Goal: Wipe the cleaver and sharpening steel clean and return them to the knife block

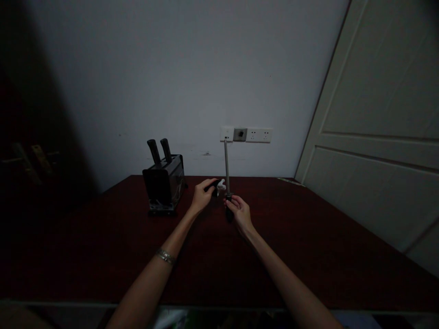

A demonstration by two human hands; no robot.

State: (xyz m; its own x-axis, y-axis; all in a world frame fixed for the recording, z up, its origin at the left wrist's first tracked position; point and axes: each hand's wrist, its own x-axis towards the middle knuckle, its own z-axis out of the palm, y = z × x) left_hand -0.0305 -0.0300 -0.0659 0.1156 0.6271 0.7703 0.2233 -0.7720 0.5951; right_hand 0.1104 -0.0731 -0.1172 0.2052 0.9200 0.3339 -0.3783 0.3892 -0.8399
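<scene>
My right hand (239, 211) is closed round the dark handle of a sharpening steel (227, 165), whose pale rod stands upright above the dark red table (308, 237). My left hand (203, 193) is closed on a small black and white object (219, 186) that I cannot name, held close to the base of the rod. A silver bracelet (166, 256) sits on my left wrist. Both hands are over the middle of the table, near the wall.
A dark knife block (163, 185) with two black handles stands left of my hands. Wall sockets (246, 135) are behind the rod. A pale door (380, 137) is on the right. The left side is dark.
</scene>
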